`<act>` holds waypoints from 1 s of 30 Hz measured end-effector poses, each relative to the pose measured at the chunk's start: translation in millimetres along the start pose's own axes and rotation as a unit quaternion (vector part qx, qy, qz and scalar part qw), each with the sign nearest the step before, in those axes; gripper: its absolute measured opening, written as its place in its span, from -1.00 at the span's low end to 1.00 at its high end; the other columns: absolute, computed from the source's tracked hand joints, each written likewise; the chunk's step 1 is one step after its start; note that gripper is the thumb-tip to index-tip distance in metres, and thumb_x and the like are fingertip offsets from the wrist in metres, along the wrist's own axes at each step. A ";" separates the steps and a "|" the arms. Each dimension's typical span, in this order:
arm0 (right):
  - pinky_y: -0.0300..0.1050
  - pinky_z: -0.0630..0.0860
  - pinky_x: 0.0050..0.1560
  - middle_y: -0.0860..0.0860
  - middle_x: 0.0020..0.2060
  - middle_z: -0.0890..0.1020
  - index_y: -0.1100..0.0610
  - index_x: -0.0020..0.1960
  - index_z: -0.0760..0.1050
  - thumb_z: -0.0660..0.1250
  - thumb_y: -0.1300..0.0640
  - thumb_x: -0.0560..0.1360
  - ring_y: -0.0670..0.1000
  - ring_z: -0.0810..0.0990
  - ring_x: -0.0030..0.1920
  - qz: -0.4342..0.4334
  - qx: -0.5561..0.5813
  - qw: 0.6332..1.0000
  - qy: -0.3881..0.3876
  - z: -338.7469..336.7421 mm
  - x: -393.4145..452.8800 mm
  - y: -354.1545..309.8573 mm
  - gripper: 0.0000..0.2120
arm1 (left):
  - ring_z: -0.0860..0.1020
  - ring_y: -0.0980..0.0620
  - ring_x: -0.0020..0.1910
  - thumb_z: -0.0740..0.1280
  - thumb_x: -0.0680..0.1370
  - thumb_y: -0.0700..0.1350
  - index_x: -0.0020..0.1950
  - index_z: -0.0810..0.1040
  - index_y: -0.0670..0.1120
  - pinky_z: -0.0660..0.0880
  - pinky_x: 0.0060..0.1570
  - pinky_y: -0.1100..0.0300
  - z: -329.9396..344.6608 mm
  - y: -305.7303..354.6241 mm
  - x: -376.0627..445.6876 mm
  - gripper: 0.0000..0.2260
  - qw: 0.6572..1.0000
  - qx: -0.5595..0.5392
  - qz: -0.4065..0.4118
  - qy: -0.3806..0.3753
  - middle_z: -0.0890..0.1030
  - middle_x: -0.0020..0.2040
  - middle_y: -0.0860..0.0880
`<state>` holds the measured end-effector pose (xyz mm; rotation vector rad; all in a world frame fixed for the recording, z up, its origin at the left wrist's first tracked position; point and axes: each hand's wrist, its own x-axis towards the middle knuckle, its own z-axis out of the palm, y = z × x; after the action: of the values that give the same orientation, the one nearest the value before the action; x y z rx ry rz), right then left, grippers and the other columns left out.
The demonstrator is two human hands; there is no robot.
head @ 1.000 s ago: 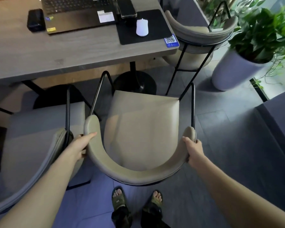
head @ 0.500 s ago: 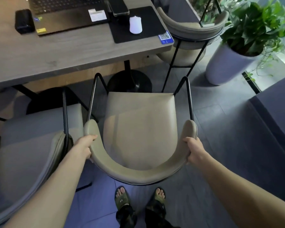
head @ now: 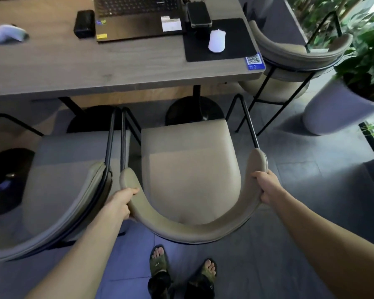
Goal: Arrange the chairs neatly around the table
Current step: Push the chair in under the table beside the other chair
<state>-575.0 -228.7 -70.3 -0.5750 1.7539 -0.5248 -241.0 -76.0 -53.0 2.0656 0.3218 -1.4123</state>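
Note:
A beige chair (head: 190, 169) with a curved backrest and black metal frame stands right in front of me, facing the grey wooden table (head: 73, 67). My left hand (head: 121, 201) grips the left end of its backrest. My right hand (head: 266, 186) grips the right end. The seat's front edge is just short of the table edge. A second chair (head: 63, 182) stands close on the left, its arm frame almost touching this one. A third chair (head: 289, 61) sits at the table's right end.
On the table lie a laptop (head: 136, 16), a phone (head: 199, 14), a white mouse (head: 217, 41) on a black mat, a black box (head: 84, 23) and a white object (head: 7, 33). A potted plant (head: 343, 100) stands at the right. My sandalled feet (head: 181, 272) are behind the chair.
The chair has shifted left, closer to the left chair and squarer to the table. Both hands keep their grip on the backrest. My view has moved left, showing more of the table.

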 end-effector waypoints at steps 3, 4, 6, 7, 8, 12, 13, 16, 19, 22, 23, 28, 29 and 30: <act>0.33 0.57 0.10 0.30 0.13 0.62 0.10 -0.04 0.49 0.28 0.26 0.49 0.21 0.59 -0.06 -0.009 0.005 1.000 -0.002 0.6 6.1 -6.9 -0.90 | 0.50 -0.27 0.25 0.35 0.58 -0.08 0.30 0.42 -0.23 0.41 0.14 -0.30 7.1 5.8 1.9 -0.64 1.000 -0.002 0.009 0.004 0.52 -0.05 -0.20; 0.34 0.58 0.10 0.30 0.13 0.62 0.10 -0.01 0.50 0.28 0.26 0.49 0.22 0.59 -0.05 -0.006 0.004 1.000 -0.001 0.4 6.5 -9.0 -0.89 | 0.49 -0.27 0.28 0.34 0.58 -0.07 0.32 0.42 -0.24 0.41 0.15 -0.29 9.0 8.0 2.5 -0.62 1.000 -0.003 0.010 0.007 0.53 -0.01 -0.22; 0.35 0.57 0.13 0.28 0.13 0.62 0.12 0.05 0.50 0.27 0.25 0.50 0.22 0.59 -0.04 -0.008 0.005 1.000 -0.007 0.6 8.2 -11.9 -0.85 | 0.49 -0.27 0.28 0.35 0.58 -0.05 0.36 0.40 -0.26 0.42 0.10 -0.26 11.5 12.1 6.3 -0.56 1.000 0.001 0.011 0.011 0.54 0.06 -0.24; 0.33 0.56 0.13 0.26 0.11 0.62 0.12 0.02 0.49 0.26 0.26 0.52 0.22 0.58 -0.04 -0.012 0.005 1.000 -0.010 1.3 8.5 -12.9 -0.88 | 0.50 -0.27 0.26 0.36 0.57 -0.03 0.36 0.39 -0.26 0.43 0.07 -0.26 11.8 14.1 7.6 -0.54 1.000 0.004 0.010 0.014 0.54 0.08 -0.25; 0.32 0.56 0.13 0.25 0.10 0.61 0.10 -0.04 0.47 0.25 0.26 0.53 0.21 0.57 -0.05 -0.014 0.006 1.000 -0.011 2.5 7.5 -14.3 -0.91 | 0.51 -0.26 0.23 0.37 0.56 -0.03 0.37 0.39 -0.26 0.44 0.04 -0.26 11.9 16.4 8.5 -0.52 1.000 0.005 0.011 0.019 0.54 0.10 -0.26; 0.30 0.59 0.09 0.26 0.16 0.60 0.13 0.10 0.46 0.27 0.21 0.52 0.20 0.58 -0.04 -0.019 -0.013 1.000 -0.004 4.9 12.9 -13.1 -0.84 | 0.54 -0.26 0.15 0.41 0.52 0.00 0.36 0.41 -0.25 0.48 -0.02 -0.25 11.0 18.9 13.6 -0.49 0.999 0.009 0.024 0.040 0.55 0.18 -0.28; 0.26 0.60 0.05 0.24 0.16 0.59 0.15 0.20 0.44 0.29 0.18 0.50 0.21 0.58 -0.02 -0.011 -0.028 1.000 0.002 5.9 12.2 -13.1 -0.73 | 0.55 -0.25 0.11 0.42 0.52 0.02 0.35 0.42 -0.25 0.51 0.00 -0.24 10.9 16.1 15.0 -0.48 0.998 0.018 0.036 0.047 0.55 0.16 -0.27; 0.12 0.57 0.05 0.20 0.31 0.48 0.20 0.37 0.34 0.36 0.04 0.42 0.25 0.57 0.13 0.028 -0.101 0.992 0.074 10.9 -0.3 -19.9 -0.43 | 0.56 -0.23 0.06 0.40 0.50 0.11 0.33 0.43 -0.23 0.56 0.00 -0.17 7.7 9.8 12.0 -0.45 0.994 0.048 0.072 0.071 0.57 0.15 -0.24; 0.18 0.27 0.43 0.16 0.58 0.09 0.18 0.51 0.21 0.30 0.10 0.49 0.23 0.34 0.46 -0.023 -0.234 0.956 0.176 23.6 -21.4 -30.8 -0.37 | 0.54 -0.25 0.14 0.35 0.48 0.22 0.39 0.38 -0.19 0.54 0.08 -0.08 -1.9 15.0 8.8 -0.35 0.981 0.124 0.104 0.109 0.51 0.27 -0.23; 0.28 -0.09 0.53 0.14 0.62 -0.12 0.13 0.60 0.07 0.25 0.10 0.53 0.13 -0.05 0.62 -0.113 -0.334 0.922 0.160 45.4 -45.8 -32.2 -0.31 | 0.51 -0.23 0.18 0.25 0.53 0.20 0.36 0.43 -0.10 0.49 0.17 -0.02 -13.8 30.4 2.9 -0.48 0.959 0.175 0.168 0.144 0.47 0.32 -0.19; 0.28 -0.13 0.53 0.15 0.62 -0.14 0.14 0.60 0.08 0.23 0.11 0.54 0.13 -0.12 0.62 -0.136 -0.369 0.907 0.148 55.0 -53.0 -29.8 -0.32 | 0.52 -0.21 0.16 0.24 0.55 0.15 0.31 0.47 -0.08 0.47 0.16 0.04 -19.5 35.4 -0.3 -0.56 0.949 0.191 0.197 0.155 0.50 0.30 -0.17; 0.20 0.03 0.53 0.13 0.57 0.16 0.10 0.46 0.34 0.19 0.04 0.55 0.13 0.14 0.57 -0.165 -0.440 0.882 0.041 113.2 -91.0 -7.4 -0.52 | 0.52 -0.20 0.23 0.27 0.59 -0.02 0.31 0.48 -0.09 0.42 0.19 0.01 -60.3 44.8 -0.9 -0.68 0.913 0.207 0.272 0.221 0.55 0.28 -0.14; 0.13 0.13 0.52 0.12 0.52 0.25 0.09 0.46 0.34 0.19 0.02 0.55 0.14 0.28 0.51 -0.159 -0.433 0.887 -0.005 126.5 -97.0 -0.7 -0.51 | 0.52 -0.21 0.22 0.28 0.58 0.00 0.30 0.47 -0.08 0.42 0.20 0.00 -71.2 43.8 3.1 -0.67 0.909 0.215 0.273 0.228 0.55 0.27 -0.16; 0.04 0.22 0.49 0.12 0.48 0.31 0.10 0.48 0.33 0.20 0.01 0.56 0.14 0.37 0.45 -0.150 -0.426 0.891 -0.052 140.4 -104.2 5.2 -0.50 | 0.51 -0.22 0.22 0.30 0.56 0.03 0.30 0.46 -0.08 0.43 0.21 -0.01 -81.4 41.1 6.2 -0.65 0.909 0.227 0.264 0.230 0.54 0.27 -0.17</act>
<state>-416.5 -167.1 -29.2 -1.4759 1.7485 0.1156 -155.8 -59.9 -24.3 2.5889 -0.4069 -0.7019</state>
